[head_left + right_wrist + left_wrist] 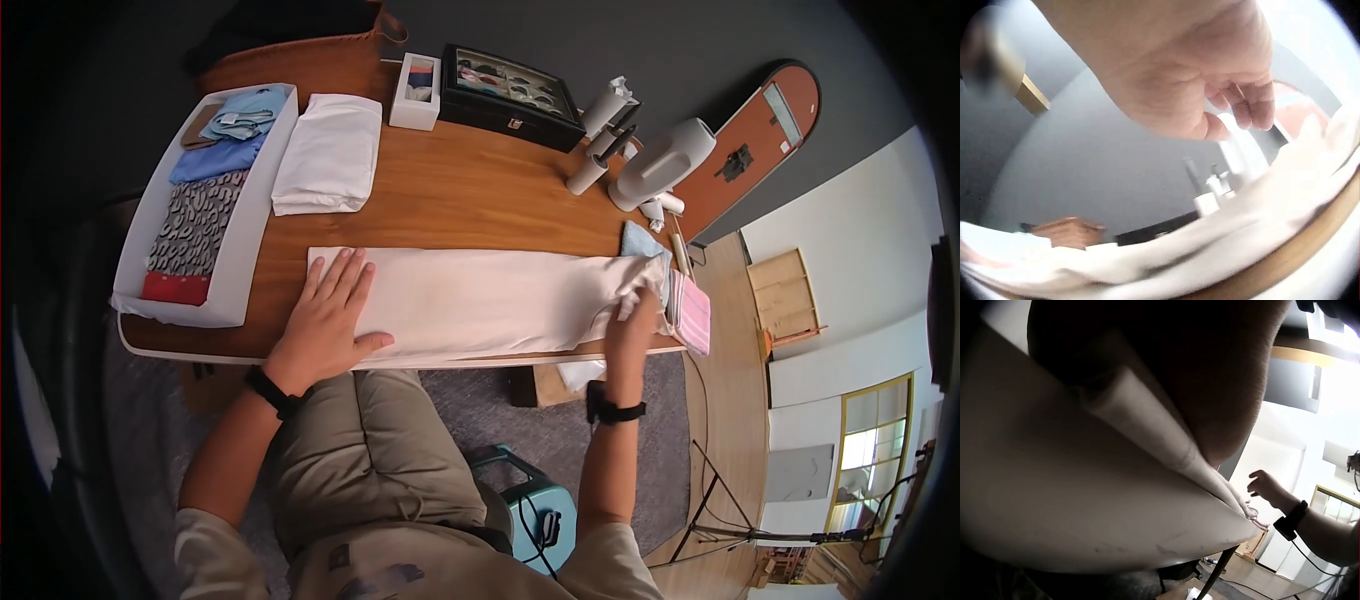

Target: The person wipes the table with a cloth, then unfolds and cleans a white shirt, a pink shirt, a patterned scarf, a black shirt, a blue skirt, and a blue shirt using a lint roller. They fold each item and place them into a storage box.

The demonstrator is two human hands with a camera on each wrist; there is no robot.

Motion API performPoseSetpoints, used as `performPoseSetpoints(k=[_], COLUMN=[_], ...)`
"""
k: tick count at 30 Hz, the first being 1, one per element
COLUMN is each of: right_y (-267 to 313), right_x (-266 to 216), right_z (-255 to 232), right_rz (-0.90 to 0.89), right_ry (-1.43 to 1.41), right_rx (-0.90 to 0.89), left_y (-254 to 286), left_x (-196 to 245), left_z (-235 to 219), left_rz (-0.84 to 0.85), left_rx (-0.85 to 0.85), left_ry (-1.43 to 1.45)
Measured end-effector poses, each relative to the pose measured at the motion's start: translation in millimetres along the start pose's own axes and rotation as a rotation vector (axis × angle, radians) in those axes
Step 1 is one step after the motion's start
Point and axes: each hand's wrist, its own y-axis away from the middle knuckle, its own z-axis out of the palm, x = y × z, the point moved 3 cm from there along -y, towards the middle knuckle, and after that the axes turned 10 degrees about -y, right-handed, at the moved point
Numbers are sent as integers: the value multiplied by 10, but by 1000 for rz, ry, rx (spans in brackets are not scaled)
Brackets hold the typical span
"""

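A long, folded, pale cloth lies along the table's near edge, smooth at its left and middle, and crumpled at its right end. My left hand rests flat on the cloth's left end with fingers spread; in the left wrist view that hand is dark and close. Over the crumpled end is my right hand. The left wrist view has the right hand raised above the cloth, and in the right wrist view the hand has loosely bent fingers with nothing between them.
A white box of folded clothes and a folded white cloth are at the left. Behind stand a small white box and a black display case. Bottles, a grey-white appliance and a pink striped cloth are at the right.
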Motion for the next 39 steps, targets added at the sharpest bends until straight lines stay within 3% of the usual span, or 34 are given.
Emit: performPoseSetpoints(k=[2, 4, 8, 10, 19, 22, 26, 32, 39], right_y=[145, 322, 575, 659, 767, 680, 754, 577, 109], right_x=[-853, -1416, -2138, -2269, -2248, -2473, -2657, -2176, -1041], right_z=[193, 442, 863, 992, 1159, 1144, 1472, 1384, 977], right_rz=[-230, -300, -375, -416, -321, -345, -445, -319, -104], right_ry=[-119, -194, -166, -133, -70, 3, -126, -82, 94], right_rx=[-242, -355, -421, -440, -512, -520, -494, -596, -629], left_y=[-1, -14, 2, 22, 122, 127, 150, 157, 155], left_x=[2, -4, -6, -28, -152, -137, -147, -145, -130], left_z=[-3, 4, 17, -12, -7, -11, -2, -40, -33], left_rz=[-1, -3, -47, -67, -111, -112, -72, -123, -124], left_rx=[3, 12, 34, 25, 41, 37, 0, -11, -18], left_ry=[-3, -17, -21, -12, -21, -15, -66, -39, -47])
